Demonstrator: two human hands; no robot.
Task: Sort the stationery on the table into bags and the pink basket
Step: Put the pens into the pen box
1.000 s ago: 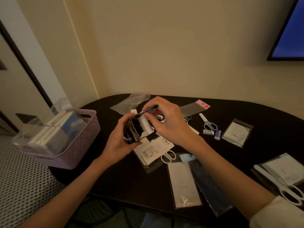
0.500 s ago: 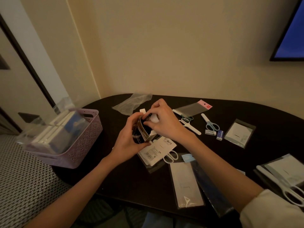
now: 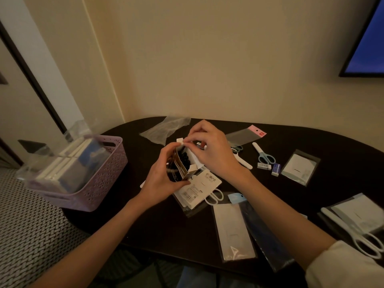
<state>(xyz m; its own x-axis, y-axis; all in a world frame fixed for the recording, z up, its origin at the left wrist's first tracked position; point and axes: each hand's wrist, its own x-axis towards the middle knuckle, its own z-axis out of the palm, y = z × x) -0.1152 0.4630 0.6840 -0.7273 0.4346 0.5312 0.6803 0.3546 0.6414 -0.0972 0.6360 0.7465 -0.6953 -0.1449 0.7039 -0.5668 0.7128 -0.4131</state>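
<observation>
box [image 3: 182, 163] | gripped in left hand [image 3: 160, 179] | right hand [image 3: 212, 150] pinching flap

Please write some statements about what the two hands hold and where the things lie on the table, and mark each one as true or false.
1. The left hand holds a small open box with dark pen ends showing inside. True.
2. The right hand rests flat on the table. False: it is raised and pinches a white flap at the top of the box.
3. The pink basket stands at the table's left end with packets in it. True.
4. The blue-handled scissors lie inside the basket. False: they lie on the table, right of the hands.
5. Two small erasers lie beside those scissors. True.
</observation>
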